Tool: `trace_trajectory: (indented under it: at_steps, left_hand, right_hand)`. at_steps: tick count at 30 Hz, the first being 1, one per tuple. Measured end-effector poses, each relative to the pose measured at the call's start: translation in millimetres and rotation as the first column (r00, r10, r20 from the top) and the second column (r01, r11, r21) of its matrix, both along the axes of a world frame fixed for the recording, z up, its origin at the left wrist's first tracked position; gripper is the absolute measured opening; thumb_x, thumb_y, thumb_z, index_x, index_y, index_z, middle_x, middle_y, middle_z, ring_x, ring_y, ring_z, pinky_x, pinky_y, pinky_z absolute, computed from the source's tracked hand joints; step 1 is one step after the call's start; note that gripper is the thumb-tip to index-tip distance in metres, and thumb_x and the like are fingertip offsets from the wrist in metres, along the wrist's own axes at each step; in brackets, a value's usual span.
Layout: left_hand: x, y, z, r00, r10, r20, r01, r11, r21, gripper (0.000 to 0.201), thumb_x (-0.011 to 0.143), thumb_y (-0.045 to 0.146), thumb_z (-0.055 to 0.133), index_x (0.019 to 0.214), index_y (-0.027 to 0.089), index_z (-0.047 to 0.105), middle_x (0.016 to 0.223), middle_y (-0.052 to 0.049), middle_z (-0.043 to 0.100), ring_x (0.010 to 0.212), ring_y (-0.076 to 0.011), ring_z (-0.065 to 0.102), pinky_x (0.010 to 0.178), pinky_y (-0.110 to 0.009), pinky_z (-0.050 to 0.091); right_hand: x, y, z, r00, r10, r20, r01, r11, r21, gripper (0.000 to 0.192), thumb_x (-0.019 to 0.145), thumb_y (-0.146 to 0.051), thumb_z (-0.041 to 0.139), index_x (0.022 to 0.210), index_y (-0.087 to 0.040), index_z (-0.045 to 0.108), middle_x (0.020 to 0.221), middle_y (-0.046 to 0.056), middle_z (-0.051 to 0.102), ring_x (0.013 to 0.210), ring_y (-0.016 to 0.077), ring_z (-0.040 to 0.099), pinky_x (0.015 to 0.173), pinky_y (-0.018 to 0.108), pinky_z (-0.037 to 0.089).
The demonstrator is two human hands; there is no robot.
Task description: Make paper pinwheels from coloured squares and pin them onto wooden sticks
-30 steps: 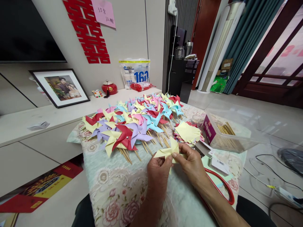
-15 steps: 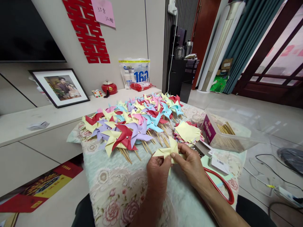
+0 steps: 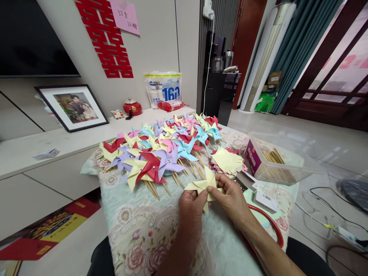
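Hands stay locked on the work: your left hand (image 3: 192,205) and right hand (image 3: 231,199) both pinch the yellow pinwheel (image 3: 202,184) at its centre, just above the floral tablecloth (image 3: 135,226). Position barely differs from a second ago, so folding is still under way. Beyond lie cut paper squares (image 3: 228,160), then finished pinwheels (image 3: 161,149).

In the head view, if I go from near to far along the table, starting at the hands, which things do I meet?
Left hand and right hand holding a yellow pinwheel → stack of paper squares → heap of finished pinwheels.
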State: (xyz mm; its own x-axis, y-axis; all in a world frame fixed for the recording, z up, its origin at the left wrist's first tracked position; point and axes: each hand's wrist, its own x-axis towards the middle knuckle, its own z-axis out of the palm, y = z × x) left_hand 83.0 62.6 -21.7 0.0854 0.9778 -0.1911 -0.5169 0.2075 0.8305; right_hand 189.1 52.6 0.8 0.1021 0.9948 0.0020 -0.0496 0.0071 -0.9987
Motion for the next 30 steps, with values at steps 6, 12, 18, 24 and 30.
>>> trace_trajectory:
  at_steps: [6, 12, 18, 24, 30]
  left_hand:
    - [-4, 1, 0.6, 1.000, -0.015, 0.008, 0.015, 1.000, -0.004, 0.033, 0.067, 0.027, 0.076, 0.095, 0.011, 0.074, 0.081, -0.008, 0.077, 0.070, -0.0205, 0.069, 0.059, -0.025, 0.049]
    - [-9, 2, 6.4, 0.998, -0.049, 0.050, 0.055, 0.991, -0.122, 0.036, 0.060, 0.029, 0.080, 0.092, 0.013, 0.075, 0.083, -0.008, 0.077, 0.069, -0.0191, 0.066, 0.059, -0.025, 0.048]
    - [-11, 3, 3.8, 0.993, -0.038, 0.112, 0.056, 0.985, -0.165, 0.029, 0.059, 0.025, 0.082, 0.084, 0.015, 0.074, 0.076, -0.003, 0.074, 0.065, -0.0153, 0.062, 0.059, -0.024, 0.047]
    - [-9, 4, 1.3, 0.992, -0.075, 0.102, 0.087, 0.989, -0.118, 0.020, 0.062, 0.023, 0.079, 0.079, 0.014, 0.075, 0.071, -0.003, 0.072, 0.062, -0.0148, 0.059, 0.057, -0.024, 0.045]
    - [-8, 3, 3.2, 0.990, -0.099, 0.105, 0.109, 0.989, -0.100, 0.024, 0.059, 0.024, 0.079, 0.080, 0.013, 0.076, 0.072, -0.005, 0.075, 0.066, -0.0186, 0.064, 0.062, -0.027, 0.047]
  right_hand:
    - [10, 0, 3.5, 0.984, -0.023, 0.176, 0.008, 0.996, 0.086, 0.032, 0.080, -0.036, 0.069, 0.108, -0.021, 0.070, 0.102, 0.007, 0.076, 0.088, 0.0256, 0.071, 0.075, 0.039, 0.059]
    - [40, -3, 17.1, 0.914, -0.244, 0.325, 0.174, 0.958, 0.229, 0.040, 0.084, -0.043, 0.070, 0.119, -0.023, 0.067, 0.114, 0.010, 0.074, 0.106, 0.0288, 0.068, 0.097, 0.049, 0.051]
    - [86, -8, 45.1, 0.842, -0.472, 0.259, 0.388, 0.865, 0.318, 0.035, 0.079, -0.045, 0.074, 0.106, -0.023, 0.072, 0.103, 0.008, 0.077, 0.094, 0.0261, 0.071, 0.088, 0.042, 0.056]
    - [150, 14, 66.8, 0.615, -0.513, 0.599, 0.413, 0.856, 0.310, 0.020, 0.079, -0.036, 0.071, 0.093, -0.022, 0.075, 0.091, 0.007, 0.077, 0.078, 0.0250, 0.073, 0.077, 0.038, 0.054]
    - [202, 57, 72.1, 0.575, -0.300, 0.761, 0.368, 0.926, 0.087, 0.013, 0.077, -0.012, 0.070, 0.064, -0.013, 0.073, 0.053, 0.005, 0.067, 0.051, 0.0191, 0.062, 0.056, 0.033, 0.044]
